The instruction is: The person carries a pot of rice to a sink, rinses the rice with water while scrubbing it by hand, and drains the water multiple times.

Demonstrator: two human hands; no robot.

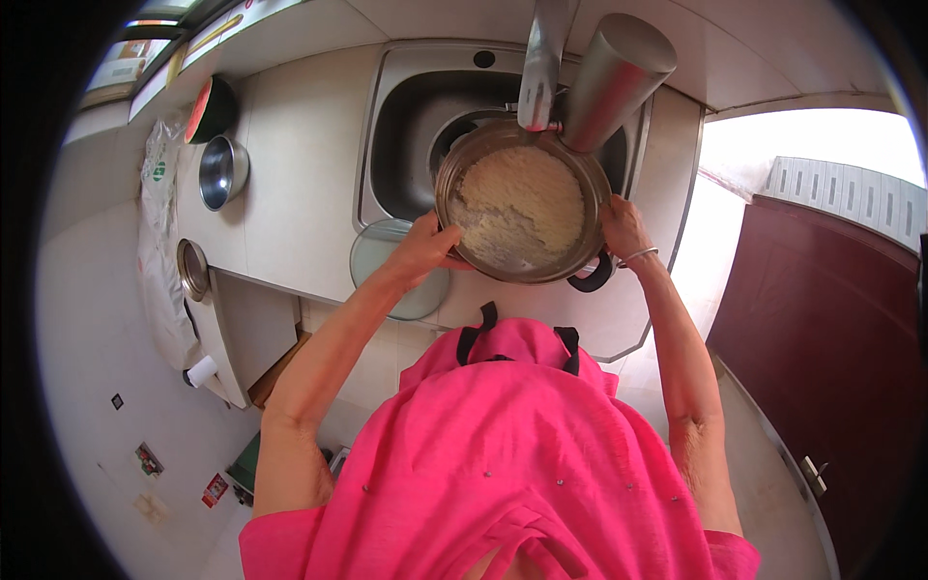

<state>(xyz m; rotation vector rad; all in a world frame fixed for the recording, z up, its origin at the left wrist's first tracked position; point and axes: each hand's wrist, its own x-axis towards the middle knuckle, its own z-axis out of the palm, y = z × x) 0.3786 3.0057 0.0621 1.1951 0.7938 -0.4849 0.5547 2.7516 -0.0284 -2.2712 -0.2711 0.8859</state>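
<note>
My left hand (428,250) grips the left rim of a round stainless steel pan (596,170), thumb on top and fingers beneath. At its right rim, my right hand (625,228) holds the same pan. A bed of pale, grainy food resembling rice (522,192) fills most of it, with a thinner, uneven patch toward the lower left. Beneath the pan, part of another pot shows at the upper left. A black loop handle (592,272) juts out below my right hand; which vessel it belongs to I cannot tell. A round glass lid (373,254) lies partly under my left forearm.
The sink (399,145) is behind the pan, with a faucet (540,80) and a tall metal cylinder (616,76) over its far right. A metal bowl (222,172) and cut watermelon (212,109) sit far left. A dark red door (812,326) stands at right.
</note>
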